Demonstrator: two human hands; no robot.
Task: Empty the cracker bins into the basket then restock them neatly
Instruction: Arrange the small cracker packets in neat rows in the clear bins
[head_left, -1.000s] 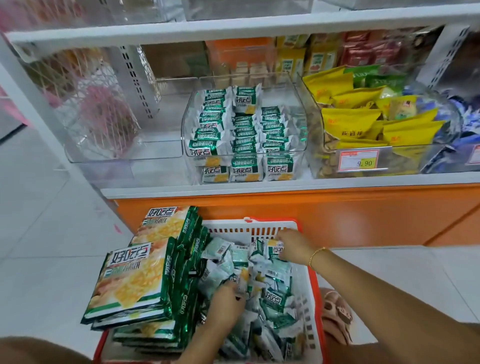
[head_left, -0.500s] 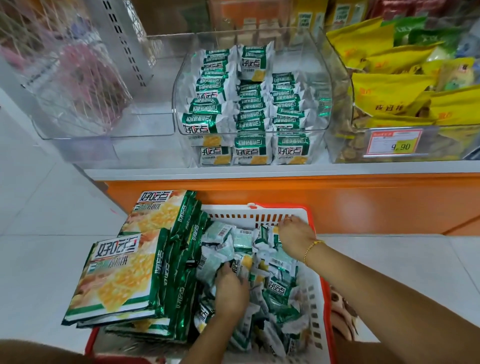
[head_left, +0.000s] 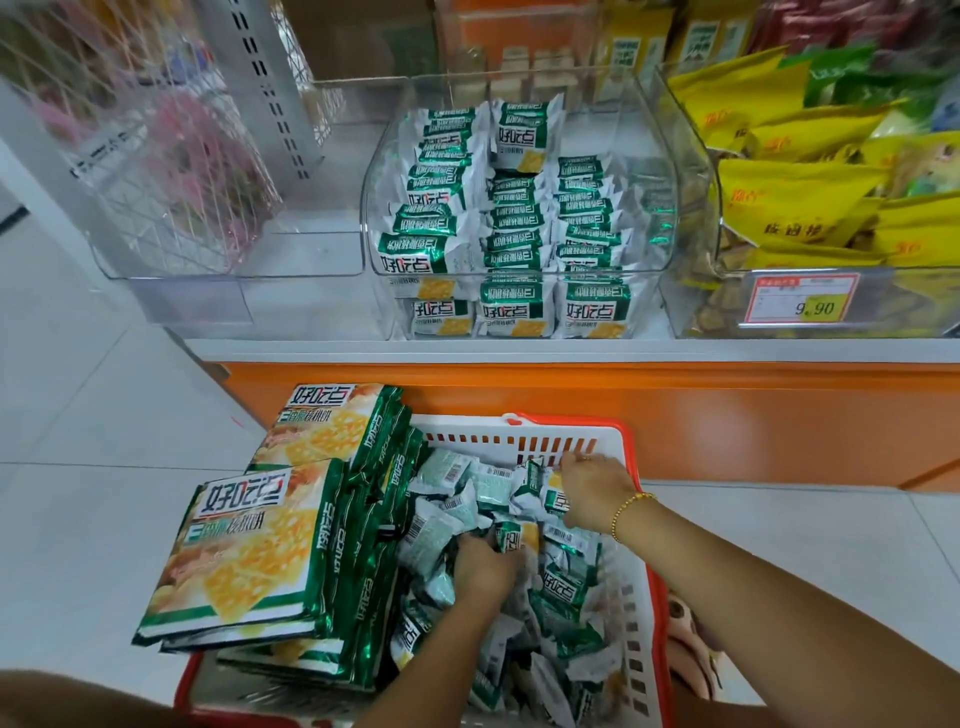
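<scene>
Grip, left: the left grip (head_left: 485, 566) is sunk into the small cracker packets (head_left: 447, 525). Its fingers curl down out of sight, so I cannot tell whether it holds one.
Grip, right: the right grip (head_left: 597, 493), gold bracelet (head_left: 631, 512) at the wrist, closes fingers and thumb round one packet near the basket's far wall.
Packets: a loose, jumbled heap filling the right part of the basket (head_left: 524, 427), some face down with barcodes up.
Large bags: large cracker bags (head_left: 244, 551) are stacked along the basket's left side, and the top ones overhang the rim above the floor (head_left: 93, 467).
Middle bin: the middle bin (head_left: 519, 208) on the shelf (head_left: 519, 351) holds the same small packets in tidy upright rows.
Left bin: the left bin (head_left: 234, 254), just beside it, shows no crackers.
Stage: restocking looks under way, with much of the heap left to move.
Risk, packets: a hurried handful could shed slippery foil packets on the lift from basket to shelf.
Risk, rows: a packet pushed in hard may topple the standing rows like dominoes.
Risk, bags: rummaging beside the overhanging stack could nudge it off the rim.
</scene>
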